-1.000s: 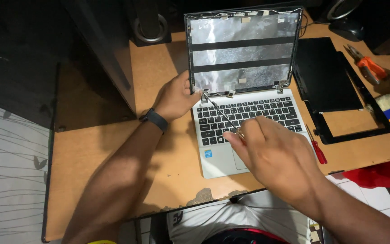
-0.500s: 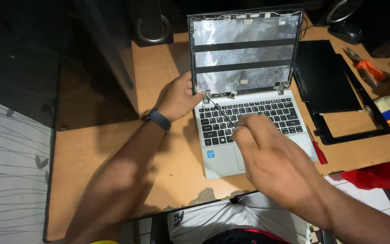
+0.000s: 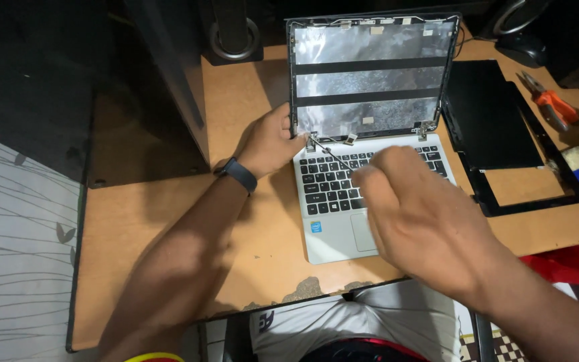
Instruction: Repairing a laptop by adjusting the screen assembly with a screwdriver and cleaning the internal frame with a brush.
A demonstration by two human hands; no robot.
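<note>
Silver laptop sits mid-frame on the wooden worktop, screen panel stripped out. Left hand grips the lid's lower left corner by the hinge. Right hand hovers over the keyboard, blurred; it seems to pinch a thin cable, can't tell for sure.

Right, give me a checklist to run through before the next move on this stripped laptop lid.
1. Left hand steadying the lid's left edge near the hinge: ok.
2. Lid shell upright, screen panel out, foil backing bare: ok.
3. Thin cable lying loose across the keyboard from the left hinge: ok, free.
4. Right hand gripping the cable end: cannot tell, blurred.
5. Removed panel and bezel frame parked right of the laptop: ok.
6. Orange-handled pliers within reach, far right: ok.
</note>
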